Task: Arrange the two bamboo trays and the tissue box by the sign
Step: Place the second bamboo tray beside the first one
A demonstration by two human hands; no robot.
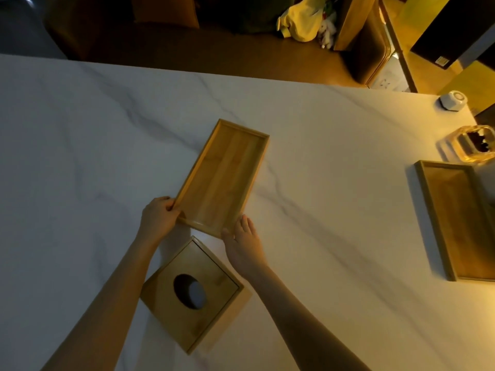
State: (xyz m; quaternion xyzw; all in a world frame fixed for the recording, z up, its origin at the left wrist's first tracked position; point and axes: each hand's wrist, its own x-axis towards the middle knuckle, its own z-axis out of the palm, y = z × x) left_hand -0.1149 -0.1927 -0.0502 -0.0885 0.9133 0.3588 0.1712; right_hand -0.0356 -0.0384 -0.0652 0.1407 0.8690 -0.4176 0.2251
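Observation:
A long bamboo tray (223, 178) lies at an angle in the middle of the marble table. My left hand (158, 218) grips its near left corner, and my right hand (245, 243) presses against its near right corner with the thumb on the rim. Just below the tray, between my forearms, sits a square bamboo tissue box (214, 314) with an oval hole in its lid. A second bamboo tray (460, 220) lies at the right edge of the view, partly cut off. I see no sign.
The white marble table (80, 145) ends at a far edge with dark floor and furniture beyond. At the far right stand a small white faceted object (452, 100) and a glass ashtray-like dish (471, 144) just above the second tray.

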